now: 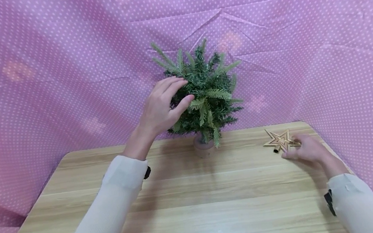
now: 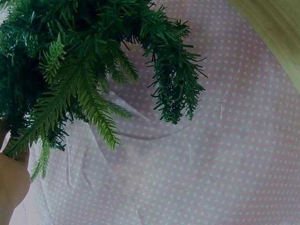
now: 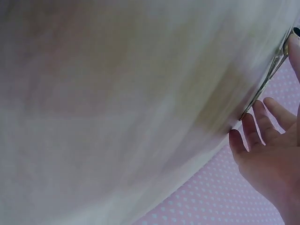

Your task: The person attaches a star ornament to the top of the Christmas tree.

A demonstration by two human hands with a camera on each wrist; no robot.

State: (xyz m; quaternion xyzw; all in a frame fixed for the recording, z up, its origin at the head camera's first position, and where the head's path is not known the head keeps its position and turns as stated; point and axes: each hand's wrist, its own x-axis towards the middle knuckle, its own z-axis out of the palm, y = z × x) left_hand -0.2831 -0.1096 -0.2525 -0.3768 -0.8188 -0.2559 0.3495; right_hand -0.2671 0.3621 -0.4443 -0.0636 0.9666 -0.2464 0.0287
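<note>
A small artificial Christmas tree [image 1: 204, 87] with green branches stands upright in a round pot-like base [image 1: 204, 147] at the table's back. My left hand [image 1: 164, 105] is at the foliage's left side, fingers extended and slightly bent. In the left wrist view, the left thumb [image 2: 11, 180] lies by the branches; the other fingers are mostly hidden. A gold star topper [image 1: 281, 140], with a short tube facing me, lies at the table's back right. The right hand [image 1: 307, 151] holds the star's right side between thumb and fingers. The right wrist view shows the star edge-on beside the fingertips [image 3: 248, 117].
The wood-grain table [image 1: 197, 204] has rounded back corners. A pink polka-dot cloth [image 1: 79, 67] hangs behind it and along both sides. The left forearm reaches over the table's left half; the right forearm lies near the right edge.
</note>
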